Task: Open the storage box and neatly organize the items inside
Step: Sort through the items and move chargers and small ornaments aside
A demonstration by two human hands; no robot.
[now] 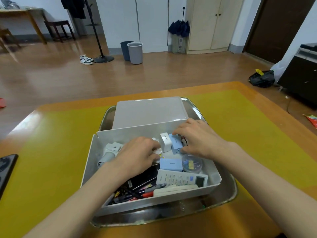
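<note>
Inside the open storage box (96,152), a blue charger (175,146) is pinched by the right hand (197,140), while something small and white, hard to make out, is gripped by the left hand (139,152). Two blue chargers and one white charger (165,142) are counted. The box is set on a metal tray (228,191) on a yellow-topped table (51,152); two bins (135,52) are seen on the wooden floor.

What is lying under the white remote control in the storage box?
The remote control overlaps pens and a white bar-shaped item at its near edge. Whatever lies beneath its body is covered.
</note>
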